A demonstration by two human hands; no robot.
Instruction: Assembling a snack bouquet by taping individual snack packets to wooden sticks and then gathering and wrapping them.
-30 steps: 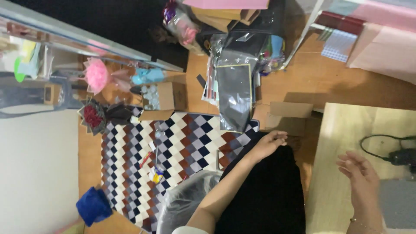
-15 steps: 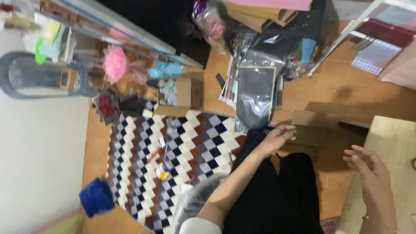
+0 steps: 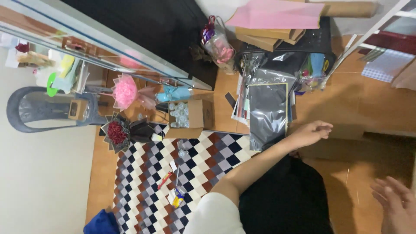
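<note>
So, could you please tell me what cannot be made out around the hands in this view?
- Right hand: blurred, cut off by the right and bottom edges of the head view.
- Left hand: whether it touches the cardboard box behind it.
- Small open box: contents too small to identify.

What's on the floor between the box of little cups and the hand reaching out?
In the head view, a shiny grey plastic bag on a stack of papers lies between the cardboard box and the left hand.

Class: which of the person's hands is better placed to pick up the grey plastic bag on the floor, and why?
Left. The left hand hovers open right beside the grey bag; the right hand is far off near the frame's lower corner.
</note>
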